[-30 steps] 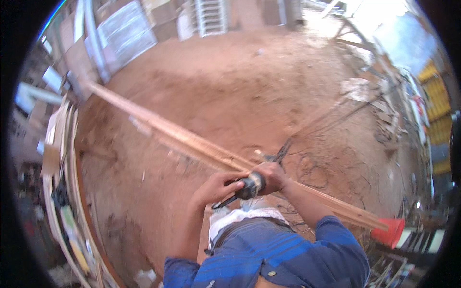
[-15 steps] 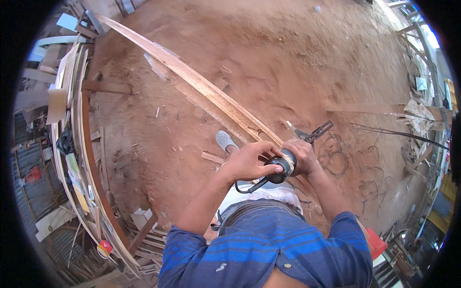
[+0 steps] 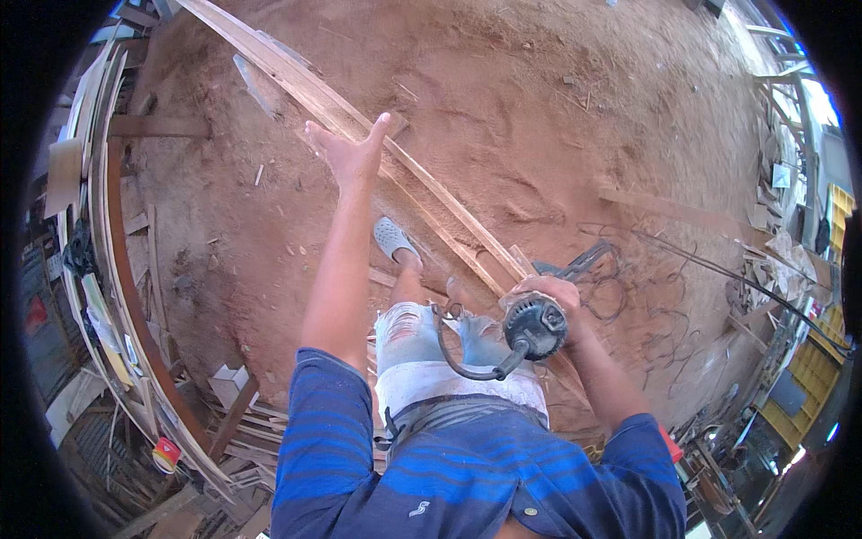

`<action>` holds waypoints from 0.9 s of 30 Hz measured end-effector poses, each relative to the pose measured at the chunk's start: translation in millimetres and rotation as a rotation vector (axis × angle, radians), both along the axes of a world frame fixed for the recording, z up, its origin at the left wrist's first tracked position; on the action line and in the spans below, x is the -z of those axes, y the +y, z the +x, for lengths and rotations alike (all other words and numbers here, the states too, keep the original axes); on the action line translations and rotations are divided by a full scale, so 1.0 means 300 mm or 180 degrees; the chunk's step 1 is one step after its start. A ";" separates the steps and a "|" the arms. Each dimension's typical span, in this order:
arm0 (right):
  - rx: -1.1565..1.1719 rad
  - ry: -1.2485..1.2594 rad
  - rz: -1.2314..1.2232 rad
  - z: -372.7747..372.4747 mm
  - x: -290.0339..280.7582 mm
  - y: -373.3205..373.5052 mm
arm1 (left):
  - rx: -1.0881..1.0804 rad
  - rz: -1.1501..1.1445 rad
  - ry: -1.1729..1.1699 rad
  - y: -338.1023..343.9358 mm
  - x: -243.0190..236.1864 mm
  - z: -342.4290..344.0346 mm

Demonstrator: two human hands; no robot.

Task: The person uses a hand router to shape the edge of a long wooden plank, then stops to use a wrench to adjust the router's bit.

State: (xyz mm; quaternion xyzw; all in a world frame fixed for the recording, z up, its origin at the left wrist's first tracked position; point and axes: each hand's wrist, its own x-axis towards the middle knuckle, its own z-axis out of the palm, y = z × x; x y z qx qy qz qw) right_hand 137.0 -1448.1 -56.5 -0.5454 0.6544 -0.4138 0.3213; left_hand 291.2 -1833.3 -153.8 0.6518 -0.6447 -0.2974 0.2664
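My right hand (image 3: 552, 292) grips a black corded trim router (image 3: 536, 328), its round vented end turned up toward me and its cord (image 3: 471, 370) curling off to the left. A dark guide arm (image 3: 579, 262) sticks out past the fingers. The tool is at the near end of a long, narrow wooden board (image 3: 431, 184) with raised edges, which runs away to the far left. My left hand (image 3: 350, 160) reaches out over the board, fingers apart and holding nothing. I cannot tell whether it touches the wood.
Long planks (image 3: 115, 234) are stacked along the left side, with a red and yellow tape roll (image 3: 166, 454) by them. Loose cable (image 3: 620, 278) lies on the dirt floor at right. A wooden beam (image 3: 682, 211) and a yellow panel (image 3: 808, 395) are also at right.
My left hand has let go of the router and swung forward and left over the board. My right hand keeps hold of the tool, whose round end now faces up more.
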 end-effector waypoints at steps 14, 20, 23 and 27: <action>-0.0213 -0.0180 -0.0213 -0.007 0.103 0.013 | -0.0237 0.0152 0.0543 0.046 0.062 -0.076; -0.0171 -0.0241 -0.0450 0.005 0.108 -0.034 | -0.0164 0.0168 0.0603 0.057 0.031 -0.076; -0.0210 -0.0246 -0.0607 0.009 0.145 -0.063 | -0.0152 0.0056 0.0527 0.051 0.042 -0.074; -0.0223 -0.0348 -0.0771 0.021 0.174 -0.138 | -0.0141 0.0105 0.0641 0.052 0.046 -0.065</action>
